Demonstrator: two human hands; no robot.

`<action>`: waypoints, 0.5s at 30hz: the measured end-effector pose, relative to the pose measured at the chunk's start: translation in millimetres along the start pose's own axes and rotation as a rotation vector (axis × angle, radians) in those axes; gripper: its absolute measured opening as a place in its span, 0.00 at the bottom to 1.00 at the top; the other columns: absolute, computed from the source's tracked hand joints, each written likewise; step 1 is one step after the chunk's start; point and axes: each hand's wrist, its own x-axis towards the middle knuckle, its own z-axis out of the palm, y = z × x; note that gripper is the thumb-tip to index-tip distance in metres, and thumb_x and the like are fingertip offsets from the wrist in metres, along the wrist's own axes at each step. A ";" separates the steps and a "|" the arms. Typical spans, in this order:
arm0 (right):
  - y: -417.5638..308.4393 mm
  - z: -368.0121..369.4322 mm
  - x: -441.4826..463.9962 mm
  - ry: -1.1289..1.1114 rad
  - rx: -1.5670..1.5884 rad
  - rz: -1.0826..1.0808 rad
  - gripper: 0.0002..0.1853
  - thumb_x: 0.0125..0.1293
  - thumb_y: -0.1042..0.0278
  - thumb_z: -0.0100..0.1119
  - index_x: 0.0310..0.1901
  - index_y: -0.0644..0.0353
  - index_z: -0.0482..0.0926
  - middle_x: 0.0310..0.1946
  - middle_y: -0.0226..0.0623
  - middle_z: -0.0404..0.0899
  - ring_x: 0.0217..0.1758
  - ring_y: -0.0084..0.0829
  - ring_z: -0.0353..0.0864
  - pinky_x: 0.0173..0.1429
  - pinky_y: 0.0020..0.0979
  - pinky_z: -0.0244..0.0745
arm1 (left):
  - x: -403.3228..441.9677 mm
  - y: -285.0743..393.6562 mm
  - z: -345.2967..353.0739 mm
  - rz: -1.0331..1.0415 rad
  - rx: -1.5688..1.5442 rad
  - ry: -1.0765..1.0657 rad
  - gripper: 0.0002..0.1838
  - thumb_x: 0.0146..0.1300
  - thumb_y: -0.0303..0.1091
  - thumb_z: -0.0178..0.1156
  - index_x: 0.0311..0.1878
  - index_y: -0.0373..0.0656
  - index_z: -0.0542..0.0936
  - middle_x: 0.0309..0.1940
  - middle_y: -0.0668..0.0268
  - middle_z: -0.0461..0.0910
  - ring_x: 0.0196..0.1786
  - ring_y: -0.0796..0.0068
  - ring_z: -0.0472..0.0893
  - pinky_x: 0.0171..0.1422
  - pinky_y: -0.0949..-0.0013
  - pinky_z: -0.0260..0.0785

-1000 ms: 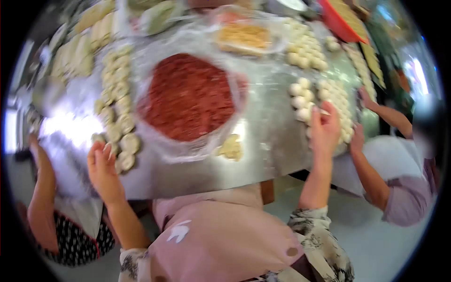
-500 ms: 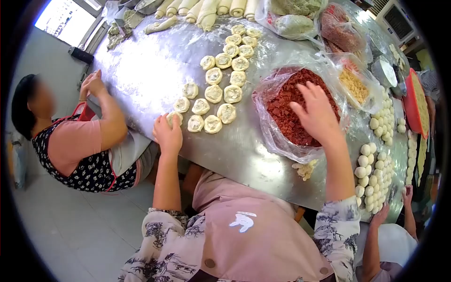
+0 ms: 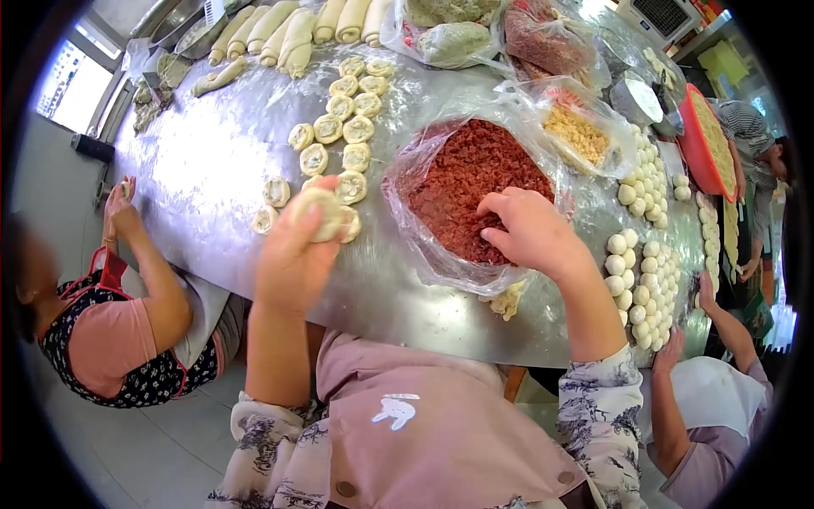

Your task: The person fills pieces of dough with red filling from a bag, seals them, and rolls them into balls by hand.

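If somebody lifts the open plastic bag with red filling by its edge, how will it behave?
The plastic bag would probably sag, as it looks thin and crumpled. It is likely heavy, given the broad mound of red filling. Being open-topped, it might spill when tilted.

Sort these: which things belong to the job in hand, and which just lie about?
In use:
round pale dough piece in left hand
crumbly red mixture at right hand
clear plastic bag

Probably lying about:
long pale dough rolls
red plastic basin

Glare whitens the table (image 3: 191, 182), and the left hand (image 3: 288, 267) is blurred.
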 end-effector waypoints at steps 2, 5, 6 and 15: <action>5.2 0.3 3.2 -0.020 0.054 0.005 0.12 0.58 0.67 0.63 0.42 0.61 0.80 0.36 0.49 0.80 0.43 0.48 0.80 0.51 0.43 0.74 | 17.1 -12.1 39.8 -0.094 -0.116 -0.089 0.17 0.73 0.34 0.50 0.58 0.33 0.69 0.48 0.57 0.75 0.45 0.71 0.77 0.48 0.72 0.73; 18.7 -5.5 4.4 0.077 0.128 0.082 0.11 0.58 0.66 0.63 0.40 0.61 0.81 0.34 0.48 0.82 0.40 0.48 0.81 0.48 0.42 0.75 | 39.0 -36.8 76.9 -0.266 -0.153 -0.228 0.16 0.73 0.35 0.49 0.56 0.34 0.71 0.47 0.57 0.76 0.45 0.71 0.78 0.47 0.72 0.73; 22.2 -7.7 3.4 0.118 0.139 0.114 0.11 0.57 0.66 0.64 0.40 0.61 0.81 0.34 0.47 0.82 0.40 0.49 0.81 0.48 0.42 0.75 | 44.7 -44.6 86.2 -0.317 -0.118 -0.226 0.15 0.73 0.36 0.50 0.54 0.35 0.72 0.47 0.59 0.77 0.44 0.71 0.79 0.45 0.73 0.74; 8.0 -24.0 -4.7 0.427 0.584 0.110 0.12 0.59 0.66 0.64 0.44 0.60 0.81 0.35 0.42 0.83 0.35 0.34 0.81 0.42 0.32 0.75 | 74.0 -101.5 116.0 -0.490 -0.279 0.024 0.15 0.75 0.38 0.42 0.53 0.39 0.72 0.48 0.62 0.76 0.49 0.73 0.77 0.58 0.63 0.71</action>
